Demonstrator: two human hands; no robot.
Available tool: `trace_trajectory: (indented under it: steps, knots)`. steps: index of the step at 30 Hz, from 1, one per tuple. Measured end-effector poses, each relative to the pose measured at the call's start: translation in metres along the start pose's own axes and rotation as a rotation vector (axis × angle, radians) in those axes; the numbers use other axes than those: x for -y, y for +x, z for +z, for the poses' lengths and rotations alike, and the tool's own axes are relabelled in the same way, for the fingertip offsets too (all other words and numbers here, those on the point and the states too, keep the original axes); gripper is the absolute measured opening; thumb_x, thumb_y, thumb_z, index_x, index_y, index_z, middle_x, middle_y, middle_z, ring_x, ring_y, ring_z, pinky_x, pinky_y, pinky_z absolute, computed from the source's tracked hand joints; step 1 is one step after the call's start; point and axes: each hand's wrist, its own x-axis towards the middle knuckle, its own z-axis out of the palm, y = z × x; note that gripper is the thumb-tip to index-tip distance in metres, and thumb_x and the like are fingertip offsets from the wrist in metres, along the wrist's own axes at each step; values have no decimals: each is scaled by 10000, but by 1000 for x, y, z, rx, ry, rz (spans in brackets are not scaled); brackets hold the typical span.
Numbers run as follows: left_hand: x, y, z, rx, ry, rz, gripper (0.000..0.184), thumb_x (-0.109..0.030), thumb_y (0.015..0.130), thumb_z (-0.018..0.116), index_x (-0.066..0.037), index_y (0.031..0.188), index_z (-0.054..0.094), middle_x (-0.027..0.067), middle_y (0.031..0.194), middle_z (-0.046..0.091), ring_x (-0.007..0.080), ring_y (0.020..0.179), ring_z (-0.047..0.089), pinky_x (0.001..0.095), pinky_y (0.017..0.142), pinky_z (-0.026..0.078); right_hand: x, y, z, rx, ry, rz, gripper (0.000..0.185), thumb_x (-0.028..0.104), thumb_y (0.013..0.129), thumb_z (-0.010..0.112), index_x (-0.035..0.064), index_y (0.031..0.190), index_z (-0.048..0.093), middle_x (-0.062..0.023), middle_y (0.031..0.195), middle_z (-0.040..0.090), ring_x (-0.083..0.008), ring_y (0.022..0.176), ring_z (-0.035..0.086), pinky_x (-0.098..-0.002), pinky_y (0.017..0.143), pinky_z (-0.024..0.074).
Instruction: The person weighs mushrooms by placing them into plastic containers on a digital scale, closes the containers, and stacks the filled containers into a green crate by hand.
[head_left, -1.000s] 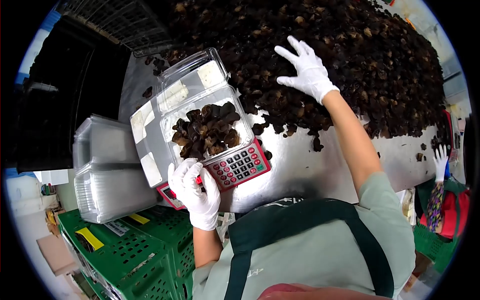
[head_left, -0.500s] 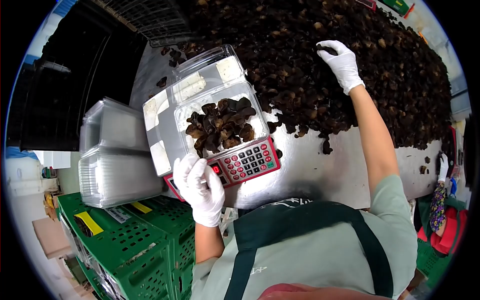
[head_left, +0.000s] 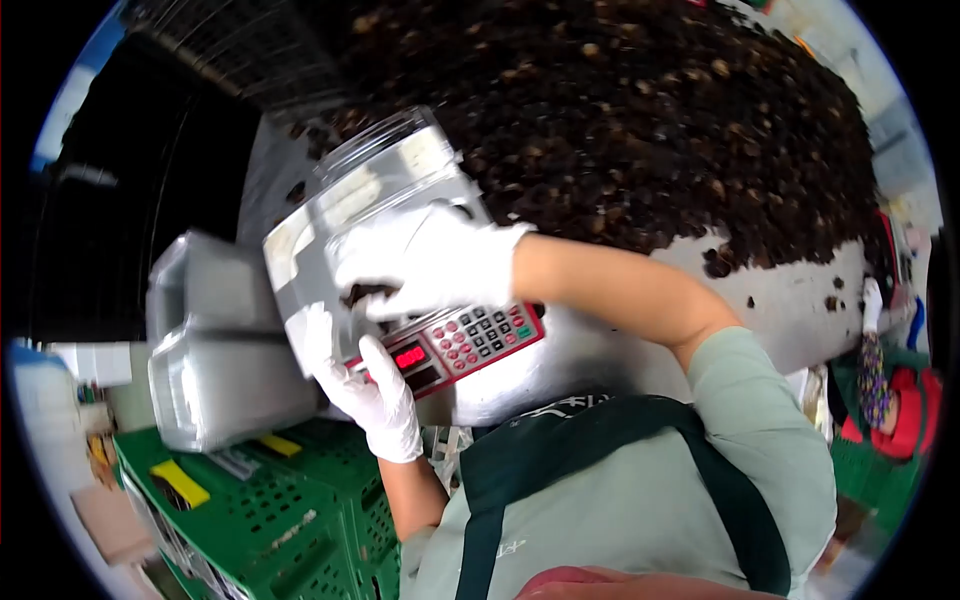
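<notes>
My right hand (head_left: 440,265), white-gloved and blurred by motion, is over the clear plastic tray on the digital scale (head_left: 480,345) and hides most of that tray. Dark wood ear mushrooms (head_left: 356,294) show just under its fingertips; whether it grips any is unclear. At the scale's front left corner is my left hand (head_left: 368,395), also gloved, thumb and fingers apart with nothing visible between them. Red digits are lit on the scale's display (head_left: 409,356), too smeared to read. Beyond both hands spreads a large heap of wood ear mushrooms (head_left: 620,130).
Stacked clear plastic containers (head_left: 230,390) stand left of the scale, near green crates (head_left: 290,510). Another clear container (head_left: 385,145) lies behind the scale. A dark mesh crate (head_left: 250,50) borders the heap at upper left. Another person's gloved hand (head_left: 872,305) appears far right.
My right hand has come from the heap, leftward and nearer, to above the tray. My left hand has shifted slightly left, its fingers spread wider. The display reading has changed from a zero.
</notes>
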Motion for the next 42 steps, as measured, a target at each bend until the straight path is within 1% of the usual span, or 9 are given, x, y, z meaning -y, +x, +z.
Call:
trace_trajectory:
  steps: [5,9,12,14,18,22,30,38,42]
  knots:
    - [3,-17,14,142,-104,-84,594,-90,1006,515,49,1540,295,222,1547,405,322,1386,460,421,1177,341,36,-5,-12,117,-518,179,704,522,862,701,151,1438,540,-112,1360,593,-313,1179,581,-498,1023,433]
    - [2,-20,15,82,-251,-132,633,-200,1032,520,56,1551,262,225,1561,369,336,1430,410,431,1201,302,16,-11,-37,-179,-69,8,570,426,886,707,96,1341,610,-157,1233,665,-314,1109,637,-419,992,483]
    - [-2,0,-10,22,32,22,596,-268,1080,470,23,1555,259,209,1583,337,320,1466,360,469,1228,259,-6,-36,-74,-393,472,351,400,286,980,641,70,1317,641,-77,1202,699,-181,1112,643,-326,966,512]
    - [-3,10,-25,-136,23,4,594,-196,1050,477,39,1552,265,225,1567,359,337,1471,352,476,1233,236,-39,-77,-91,-683,311,439,394,314,1032,605,86,1350,651,-88,1296,685,-189,1223,624,-312,1064,473]
    - [-6,28,-51,-351,142,-4,553,-219,1061,472,24,1528,303,219,1546,407,349,1438,407,513,1207,273,-57,-163,-88,-438,-111,875,579,349,933,715,128,1447,567,-102,1474,561,-283,1382,511,-393,1178,373]
    - [-13,53,-59,-500,160,84,518,-228,1031,582,50,1430,402,218,1426,530,299,1291,544,436,1108,433,-66,-227,-55,-165,-386,833,687,340,894,750,209,1516,488,-91,1580,447,-313,1450,406,-432,1203,339]
    - [-27,109,-14,38,-275,70,416,-36,998,592,20,1407,540,130,1361,600,190,1274,554,345,1105,423,-4,-166,-49,-475,-312,419,567,190,782,813,128,1320,646,-108,1370,619,-325,1243,573,-421,1100,450]
    - [-9,110,34,716,164,254,469,-227,982,645,-76,1421,577,197,1488,531,361,1409,470,420,1183,347,26,-91,-19,-281,-369,169,376,375,811,770,150,1105,707,-47,1010,697,-248,950,647,-394,852,493]
    - [-11,98,39,594,162,236,258,-150,929,686,-14,1148,676,180,1211,658,354,1134,628,404,999,487,10,-85,-9,-334,-299,261,229,348,881,702,153,1001,700,-41,899,659,-235,914,650,-405,848,507]
